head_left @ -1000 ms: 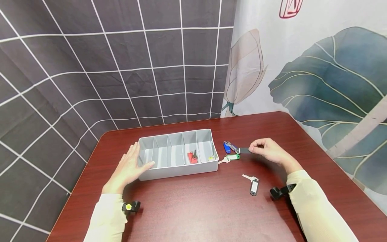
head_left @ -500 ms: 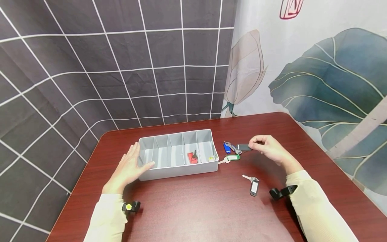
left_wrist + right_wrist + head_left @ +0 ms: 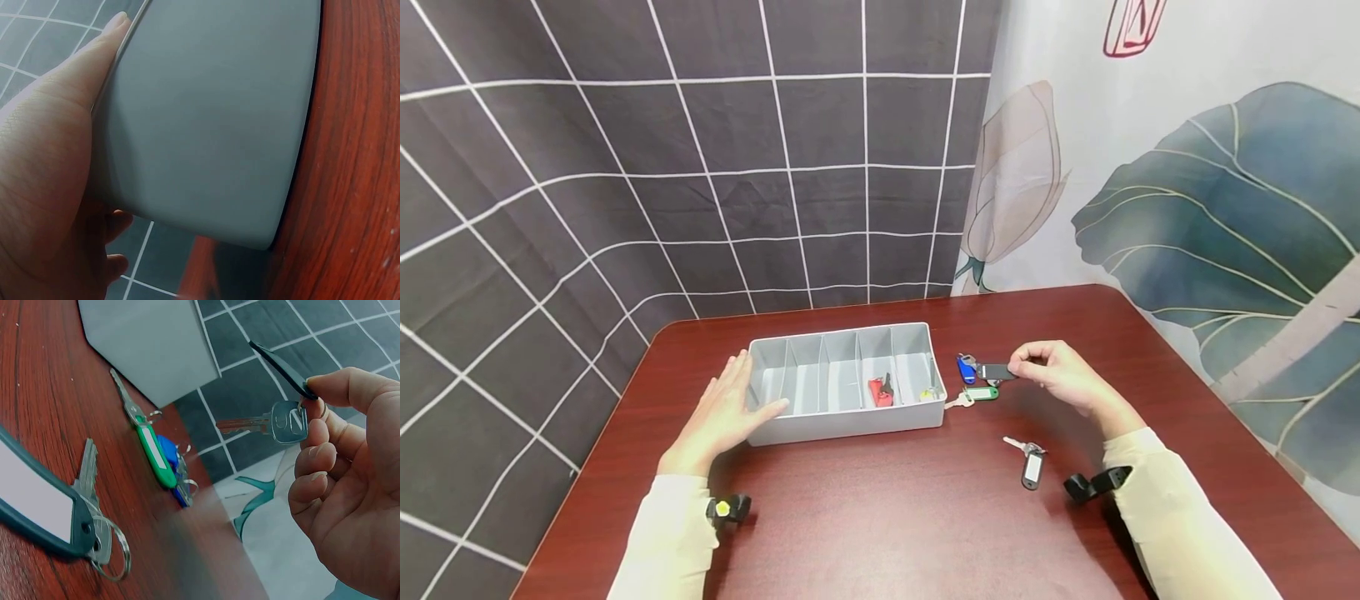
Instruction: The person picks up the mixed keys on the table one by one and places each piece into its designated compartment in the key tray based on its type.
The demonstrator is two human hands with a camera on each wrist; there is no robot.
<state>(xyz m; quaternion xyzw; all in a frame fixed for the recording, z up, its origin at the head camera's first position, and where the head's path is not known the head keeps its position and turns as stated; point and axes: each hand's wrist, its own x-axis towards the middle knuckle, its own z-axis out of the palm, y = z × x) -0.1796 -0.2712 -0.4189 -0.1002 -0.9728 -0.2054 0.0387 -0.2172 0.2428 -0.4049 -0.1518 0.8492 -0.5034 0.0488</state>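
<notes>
My left hand [image 3: 718,417] lies against the left end of a grey compartment tray [image 3: 846,427], fingers straight along the end wall and thumb over the front rim. To the right of the tray, my right hand [image 3: 1063,379] pinches a black key tag [image 3: 997,372] between thumb and index finger. A key [image 3: 287,422] hangs from that tag, raised above the table in the right wrist view. Below it lie a green-tagged key [image 3: 153,453] and blue-tagged keys [image 3: 170,453]. Another black-tagged key [image 3: 1032,469] lies nearer the front.
Inside the tray, a red-tagged key [image 3: 880,392] lies in the second compartment from the right, and a yellow-tagged key [image 3: 928,393] in the rightmost. The dark red table [image 3: 880,517] ends at a grey checked curtain [image 3: 820,167] and a floral curtain [image 3: 1030,167].
My right hand has shifted slightly left with the black-tagged key, which now sits over the blue-tagged keys in the head view. My left hand and the tray keep their places.
</notes>
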